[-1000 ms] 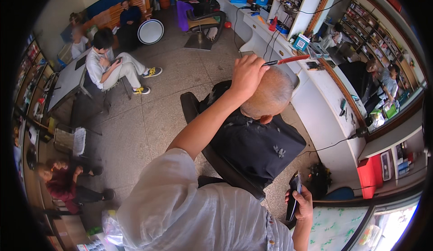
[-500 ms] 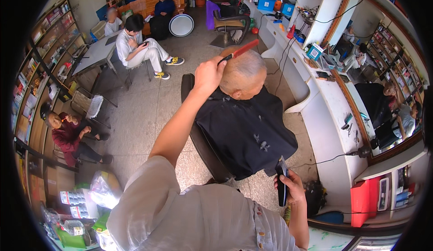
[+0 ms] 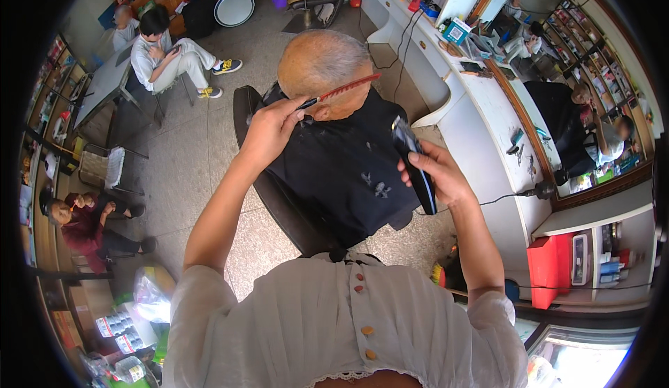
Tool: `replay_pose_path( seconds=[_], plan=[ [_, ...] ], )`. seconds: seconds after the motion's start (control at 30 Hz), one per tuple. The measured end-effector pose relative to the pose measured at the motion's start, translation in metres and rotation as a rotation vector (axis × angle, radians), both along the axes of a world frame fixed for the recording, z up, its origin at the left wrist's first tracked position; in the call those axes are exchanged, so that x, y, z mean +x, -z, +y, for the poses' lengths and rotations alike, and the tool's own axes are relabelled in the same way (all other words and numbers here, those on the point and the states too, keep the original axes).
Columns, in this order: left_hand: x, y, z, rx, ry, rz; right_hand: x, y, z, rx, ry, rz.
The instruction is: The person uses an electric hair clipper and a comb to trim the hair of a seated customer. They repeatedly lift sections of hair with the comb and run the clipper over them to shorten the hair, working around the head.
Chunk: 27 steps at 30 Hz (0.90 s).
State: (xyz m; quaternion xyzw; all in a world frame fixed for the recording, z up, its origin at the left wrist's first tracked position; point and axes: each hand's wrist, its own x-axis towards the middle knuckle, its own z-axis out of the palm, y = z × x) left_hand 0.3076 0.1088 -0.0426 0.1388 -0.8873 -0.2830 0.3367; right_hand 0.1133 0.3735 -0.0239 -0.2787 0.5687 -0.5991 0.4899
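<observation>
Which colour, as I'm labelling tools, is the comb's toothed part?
The toothed part is red, as the head view shows.

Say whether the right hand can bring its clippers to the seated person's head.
Probably yes: the way from the right hand to the head looks open, save for the comb alongside.

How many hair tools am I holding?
2. The red comb is in your left hand, beside the seated person's head; the black clipper is in your right hand, near the dark cape. Anything small inside either grip would be hidden.
</observation>
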Motion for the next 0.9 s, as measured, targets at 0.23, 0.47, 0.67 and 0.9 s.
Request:
replay_pose_path(
  seconds=[0.23, 0.47, 0.67, 0.9],
  plan=[
    [-0.005, -0.004, -0.003, -0.11, -0.151, 0.057, -0.053, -0.009, -0.069, -0.121, 0.019, 0.813],
    [-0.009, -0.014, 0.004, -0.179, -0.354, 0.077, -0.07, -0.021, -0.097, -0.045, -0.011, 1.32],
    [-0.017, -0.005, 0.001, -0.237, -0.426, 0.169, -0.075, -0.024, -0.107, -0.016, -0.03, 1.431],
    [-0.024, 0.001, -0.004, -0.277, -0.419, 0.267, -0.066, -0.041, -0.11, 0.109, -0.037, 1.581]
  ],
)
